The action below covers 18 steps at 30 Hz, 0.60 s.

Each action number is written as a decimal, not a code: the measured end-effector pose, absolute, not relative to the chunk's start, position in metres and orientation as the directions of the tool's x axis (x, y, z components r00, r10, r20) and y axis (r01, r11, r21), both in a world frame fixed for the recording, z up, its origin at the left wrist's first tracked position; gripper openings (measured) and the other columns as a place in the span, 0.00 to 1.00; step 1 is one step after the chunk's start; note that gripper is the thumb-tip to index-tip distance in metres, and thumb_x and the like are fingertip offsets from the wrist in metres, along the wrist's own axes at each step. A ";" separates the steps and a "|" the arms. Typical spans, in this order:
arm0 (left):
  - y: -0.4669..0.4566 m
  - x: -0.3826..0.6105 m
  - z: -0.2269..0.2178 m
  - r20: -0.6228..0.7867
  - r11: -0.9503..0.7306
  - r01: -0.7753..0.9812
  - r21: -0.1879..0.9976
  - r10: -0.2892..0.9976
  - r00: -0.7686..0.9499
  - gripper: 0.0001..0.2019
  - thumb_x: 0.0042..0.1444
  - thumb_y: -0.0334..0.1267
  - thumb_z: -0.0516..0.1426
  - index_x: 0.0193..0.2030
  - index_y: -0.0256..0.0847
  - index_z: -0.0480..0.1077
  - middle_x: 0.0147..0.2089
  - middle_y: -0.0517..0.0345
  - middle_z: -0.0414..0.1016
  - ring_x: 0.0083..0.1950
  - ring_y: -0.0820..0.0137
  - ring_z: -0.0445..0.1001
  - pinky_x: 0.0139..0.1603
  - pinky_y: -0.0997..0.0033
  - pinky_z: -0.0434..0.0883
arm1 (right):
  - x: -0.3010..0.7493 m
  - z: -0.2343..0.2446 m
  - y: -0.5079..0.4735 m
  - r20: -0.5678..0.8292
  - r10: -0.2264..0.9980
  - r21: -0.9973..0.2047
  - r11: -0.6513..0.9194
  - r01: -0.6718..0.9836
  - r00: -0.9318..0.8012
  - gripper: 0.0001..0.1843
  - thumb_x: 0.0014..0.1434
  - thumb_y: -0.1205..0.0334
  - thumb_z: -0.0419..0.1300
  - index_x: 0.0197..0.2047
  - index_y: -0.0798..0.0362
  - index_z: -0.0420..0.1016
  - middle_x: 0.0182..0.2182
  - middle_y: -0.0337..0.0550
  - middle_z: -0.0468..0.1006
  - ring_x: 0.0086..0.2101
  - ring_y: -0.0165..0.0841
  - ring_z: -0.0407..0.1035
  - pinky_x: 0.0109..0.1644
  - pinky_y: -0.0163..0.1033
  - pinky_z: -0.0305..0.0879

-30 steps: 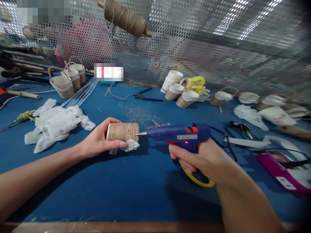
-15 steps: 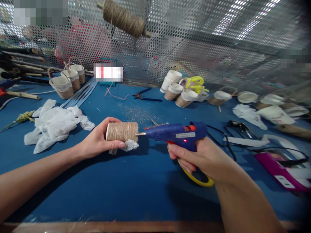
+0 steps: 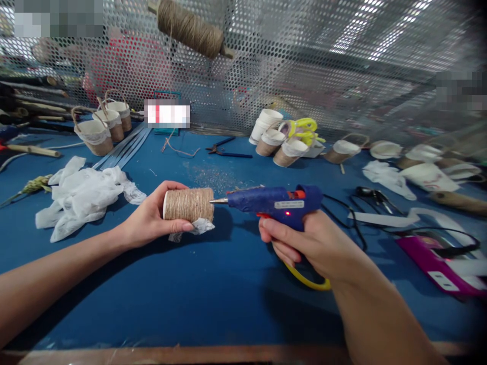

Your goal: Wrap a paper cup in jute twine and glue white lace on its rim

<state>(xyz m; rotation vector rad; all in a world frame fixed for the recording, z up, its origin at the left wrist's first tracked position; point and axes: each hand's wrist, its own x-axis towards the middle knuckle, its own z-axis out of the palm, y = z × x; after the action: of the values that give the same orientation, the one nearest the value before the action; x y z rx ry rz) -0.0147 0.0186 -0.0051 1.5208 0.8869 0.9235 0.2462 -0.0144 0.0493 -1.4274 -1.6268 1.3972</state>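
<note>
Cup (image 3: 188, 203) wrapped in twine is what I have at the centre of my view, lying on its side just above the blue table (image 3: 171, 304). My left hand (image 3: 152, 217) is closed around it from the far side and the near side, thumb pressing along the near wall. A crumpled strip of lace (image 3: 201, 226) hangs below that thumb, against the cup. With my right hand (image 3: 304, 241) I grip a blue glue gun (image 3: 279, 203), fingers curled round its handle, its nozzle at the cup's right end; whether they touch I can't tell. A yellow loop (image 3: 306, 280) shows beneath that hand.

As I judge it, the twine wrapping is done on the side facing me, while the lace is not yet laid flat around the wall, so that part looks unfinished. I see no handle on this cup; the three cups (image 3: 101, 138) at the back left have lace bands, and handles show there.

Farther out I see a heap of white lace (image 3: 85, 197) left of my hand, pliers (image 3: 230, 153) beyond, and a twine spool (image 3: 188, 28) before the perforated screen (image 3: 274, 56).
</note>
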 end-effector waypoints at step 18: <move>0.018 -0.014 -0.007 0.108 -0.164 0.098 0.982 0.898 0.427 0.29 0.41 0.40 0.65 0.47 0.41 0.56 0.37 0.58 0.66 0.31 0.75 0.66 0.27 0.77 0.67 | 0.246 0.047 -0.013 -0.184 0.938 -0.936 -0.077 0.343 -0.293 0.17 0.54 0.50 0.59 0.24 0.54 0.67 0.09 0.29 0.58 0.10 0.22 0.54 0.14 0.30 0.57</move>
<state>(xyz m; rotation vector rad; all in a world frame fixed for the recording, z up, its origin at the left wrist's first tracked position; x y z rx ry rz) -0.0144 0.0178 -0.0065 1.5815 0.9004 0.9109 0.2459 -0.0133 0.0471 -1.3899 -1.6438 1.3810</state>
